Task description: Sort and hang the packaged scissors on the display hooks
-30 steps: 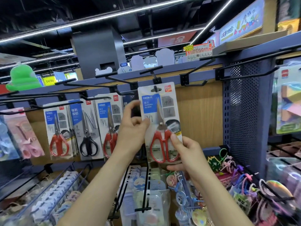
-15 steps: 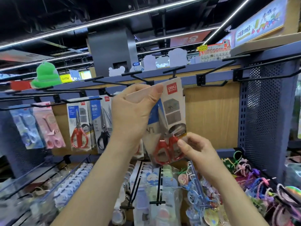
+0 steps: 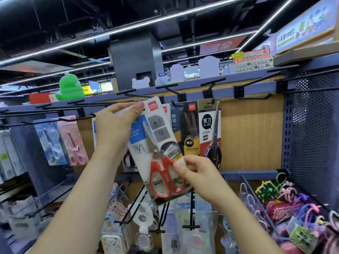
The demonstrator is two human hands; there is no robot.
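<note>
Red-handled scissors on a white blister card [image 3: 159, 142], tilted with the top leaning left, in front of the display just below the black wire hooks [image 3: 171, 89]. Left hand [image 3: 117, 125] grips the card's top; right hand [image 3: 197, 171] pinches its lower right edge. A black-and-gold scissor pack [image 3: 189, 129] hangs behind.

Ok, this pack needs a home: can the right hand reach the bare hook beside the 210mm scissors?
Likely yes: nothing hangs between the right hand and that hook, though it pinches the red-handled scissors pack.
</note>
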